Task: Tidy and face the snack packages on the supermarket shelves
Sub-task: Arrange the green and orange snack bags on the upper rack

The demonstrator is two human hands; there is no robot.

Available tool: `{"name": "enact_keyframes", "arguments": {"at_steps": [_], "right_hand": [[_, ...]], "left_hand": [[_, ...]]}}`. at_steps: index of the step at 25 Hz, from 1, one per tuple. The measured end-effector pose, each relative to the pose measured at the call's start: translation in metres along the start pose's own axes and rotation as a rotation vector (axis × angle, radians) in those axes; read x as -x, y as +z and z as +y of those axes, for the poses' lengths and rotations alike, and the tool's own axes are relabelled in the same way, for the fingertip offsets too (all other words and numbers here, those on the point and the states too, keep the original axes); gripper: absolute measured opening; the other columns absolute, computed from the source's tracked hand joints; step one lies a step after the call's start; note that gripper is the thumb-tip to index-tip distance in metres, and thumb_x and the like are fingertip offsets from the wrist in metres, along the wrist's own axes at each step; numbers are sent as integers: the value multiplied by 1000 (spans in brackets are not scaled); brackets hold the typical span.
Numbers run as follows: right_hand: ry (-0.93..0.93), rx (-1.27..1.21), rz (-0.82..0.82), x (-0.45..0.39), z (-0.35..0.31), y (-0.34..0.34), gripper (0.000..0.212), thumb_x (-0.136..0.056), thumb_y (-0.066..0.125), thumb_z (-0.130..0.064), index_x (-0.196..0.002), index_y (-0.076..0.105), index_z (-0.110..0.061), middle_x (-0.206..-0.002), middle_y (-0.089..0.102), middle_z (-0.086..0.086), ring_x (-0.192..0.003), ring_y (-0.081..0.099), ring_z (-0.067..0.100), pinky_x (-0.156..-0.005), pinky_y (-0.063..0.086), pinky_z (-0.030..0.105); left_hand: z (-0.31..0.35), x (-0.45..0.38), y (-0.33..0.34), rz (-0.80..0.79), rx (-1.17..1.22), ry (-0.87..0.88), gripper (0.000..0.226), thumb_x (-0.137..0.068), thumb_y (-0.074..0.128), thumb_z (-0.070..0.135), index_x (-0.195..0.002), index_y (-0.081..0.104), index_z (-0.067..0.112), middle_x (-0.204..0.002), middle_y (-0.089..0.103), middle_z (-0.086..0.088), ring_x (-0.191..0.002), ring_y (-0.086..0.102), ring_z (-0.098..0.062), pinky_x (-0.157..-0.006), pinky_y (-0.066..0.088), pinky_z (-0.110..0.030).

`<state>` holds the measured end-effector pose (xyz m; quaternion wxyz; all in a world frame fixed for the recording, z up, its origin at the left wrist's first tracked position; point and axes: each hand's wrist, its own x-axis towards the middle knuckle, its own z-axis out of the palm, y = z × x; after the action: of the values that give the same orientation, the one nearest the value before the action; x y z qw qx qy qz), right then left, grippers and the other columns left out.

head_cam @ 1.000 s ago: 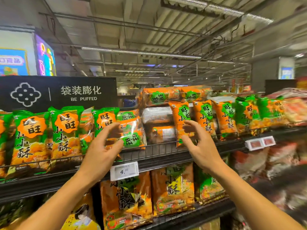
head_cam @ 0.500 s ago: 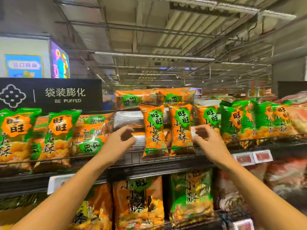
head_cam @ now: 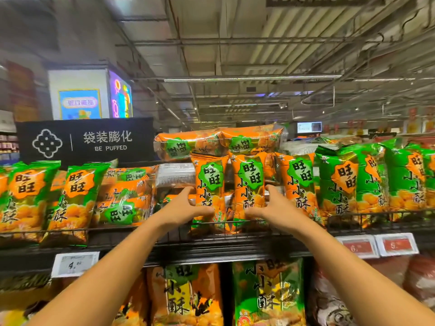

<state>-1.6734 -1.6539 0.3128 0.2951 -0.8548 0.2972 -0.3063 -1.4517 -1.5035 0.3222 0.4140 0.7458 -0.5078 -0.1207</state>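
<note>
At frame centre both hands have closed in — the left hand (head_cam: 186, 208) now grasps one upright orange bag (head_cam: 210, 184), the right hand (head_cam: 273, 209) its neighbour (head_cam: 250, 182) — so squaring them on the top shelf (head_cam: 235, 245) seems underway.

Both hands are up at the top shelf (head_cam: 235, 245), holding a pair of upright orange snack bags between them. The left hand (head_cam: 182, 209) grips the left orange bag (head_cam: 209, 184) by its outer edge, thumb across the front; the right hand (head_cam: 274, 209) grips the right orange bag (head_cam: 250, 182) the same way from the other side. The two bags stand touching, just behind the shelf's wire front rail (head_cam: 367, 215). Two more orange packs (head_cam: 219, 142) lie flat on top of the stock behind them. Green bags (head_cam: 348, 180) stand toward the shelf's right end, and others (head_cam: 75, 196) toward its left. A white price tag (head_cam: 74, 264) hangs on the shelf's front edge at the left, two red ones (head_cam: 379, 245) at the right. A black "BE PUFFED" sign (head_cam: 87, 141) rises behind the left end.
</note>
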Motion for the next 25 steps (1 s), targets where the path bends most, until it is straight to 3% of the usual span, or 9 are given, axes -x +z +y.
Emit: {"name": "enact_keyframes", "arguments": {"at_steps": [3,7,10,12,14,17,20,23,25], "right_hand": [[9,30,-18,-5,2,-2,95,-79,80,-45,-149,25,-13,-141,52,8,-110,57,22,-89,47,35],[-51,-143,29,-6,0,-3,86,-71,89,-34,-139,40,-15,-99,52,-20,-83,55,-1,-68,42,19],[-131,-230,128,-8,-6,-6,70,-66,91,-37,-125,53,-29,-105,48,-25,-88,54,-10,-81,40,10],[-180,-287,180,-9,-10,-4,52,-65,91,-39,-98,50,-43,-100,45,-30,-80,55,-18,-66,40,1],[-204,-346,202,-11,-8,1,59,-64,91,-41,-102,45,-49,-100,45,-36,-81,55,-24,-61,41,1],[-176,-356,148,-17,-5,7,93,-60,89,-52,-133,30,-48,-110,46,-34,-96,54,-13,-87,41,16],[-170,-328,124,-22,-8,6,99,-60,93,-44,-136,31,-45,-123,54,-23,-114,56,4,-101,42,29],[-219,-353,104,-20,-6,8,83,-58,94,-26,-121,42,-44,-110,71,-21,-101,69,-1,-78,51,9],[-230,-343,112,-18,-3,11,73,-60,93,-26,-119,52,-36,-106,73,-21,-99,69,-1,-75,52,8]], "left_hand": [[0,1,2,36,25,21,98,-65,81,56,-144,33,24,-108,51,11,-95,54,-5,-68,40,-17],[-2,7,-12,184,120,84,63,-71,85,39,-119,44,30,-106,56,19,-89,57,5,-64,42,-13],[-11,16,-33,250,164,119,80,-65,88,40,-132,46,26,-111,61,20,-99,61,5,-82,49,-17],[-22,17,-41,262,182,114,101,-58,88,47,-144,41,21,-128,59,5,-117,58,-16,-101,46,-34],[-29,17,-43,247,213,143,105,-54,87,51,-144,39,26,-133,53,6,-118,54,-15,-100,43,-35],[-33,12,-44,192,228,186,102,-56,89,50,-142,37,34,-121,51,26,-104,54,6,-92,41,-22],[-36,5,-49,115,256,218,74,-57,93,37,-114,47,43,-95,58,48,-90,58,23,-71,45,0],[-46,-1,-50,13,289,262,79,-55,95,23,-118,51,39,-108,62,42,-103,59,17,-77,47,-4],[-52,-4,-51,-14,294,297,83,-50,94,28,-122,53,38,-117,64,32,-109,60,10,-86,48,-10]]}}
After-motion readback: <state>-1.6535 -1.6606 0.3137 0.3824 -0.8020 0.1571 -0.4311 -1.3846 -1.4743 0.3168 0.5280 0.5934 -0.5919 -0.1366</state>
